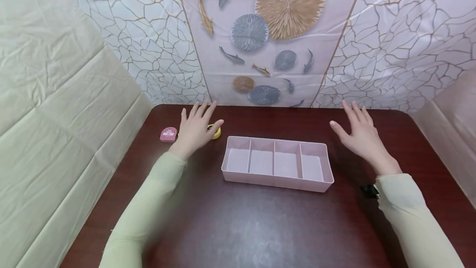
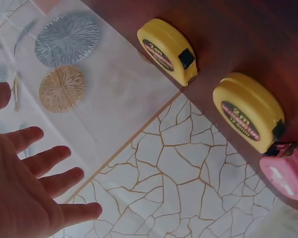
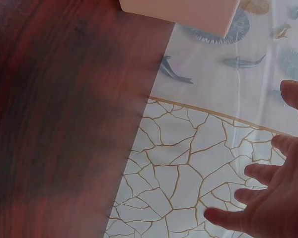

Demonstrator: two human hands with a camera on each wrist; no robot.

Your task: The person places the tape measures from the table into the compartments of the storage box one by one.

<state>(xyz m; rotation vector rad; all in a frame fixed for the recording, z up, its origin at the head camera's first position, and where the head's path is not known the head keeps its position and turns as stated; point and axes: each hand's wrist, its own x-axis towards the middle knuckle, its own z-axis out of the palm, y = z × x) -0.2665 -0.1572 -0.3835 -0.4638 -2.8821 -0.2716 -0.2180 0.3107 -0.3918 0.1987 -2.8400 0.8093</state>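
Observation:
My left hand (image 1: 194, 130) is held with spread fingers over the back left of the table, holding nothing. In the head view it partly hides a yellow tape measure (image 1: 215, 132); a pink one (image 1: 168, 134) lies to its left. The left wrist view shows two yellow tape measures (image 2: 165, 49) (image 2: 248, 111) and the pink one (image 2: 286, 171) beyond the fingers of the left hand (image 2: 35, 183). My right hand (image 1: 362, 137), fingers spread and holding nothing, is right of a pink four-compartment tray (image 1: 277, 180). In the right wrist view, the right hand (image 3: 278, 191) shows near the tray's side (image 3: 181, 12).
The dark red-brown table (image 1: 260, 226) ends at a patterned cloth backdrop (image 1: 227, 73) behind both hands. A cream cloth (image 1: 67, 115) hangs along the left side. Something black (image 1: 369, 191) shows beside the right cuff.

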